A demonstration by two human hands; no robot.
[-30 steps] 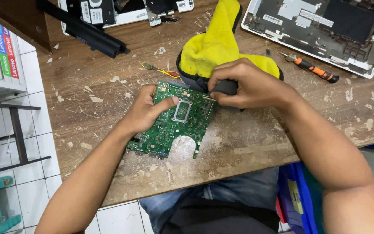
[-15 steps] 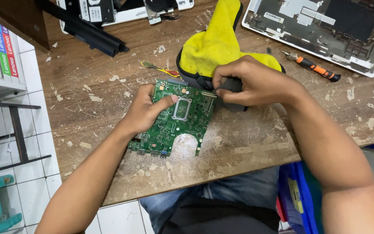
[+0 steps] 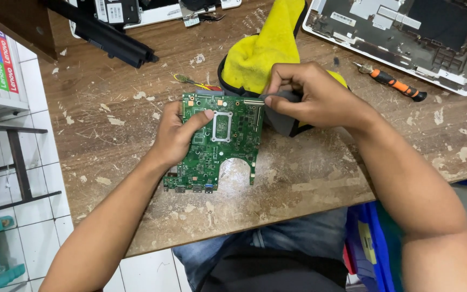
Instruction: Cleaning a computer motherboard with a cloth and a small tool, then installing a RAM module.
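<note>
The left hand [image 3: 177,135] grips a flat green circuit board [image 3: 220,143] on the scratched wooden worktop [image 3: 109,135]. The right hand [image 3: 312,97] pinches a soft gray cloth [image 3: 283,116] touching the board's top corner. A fuzzy yellow cloth [image 3: 260,54] lies behind.

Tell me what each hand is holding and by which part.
The left hand grips the green circuit board by its left edge, thumb on top. The right hand pinches a fold of grey cloth at the board's upper right corner.
</note>
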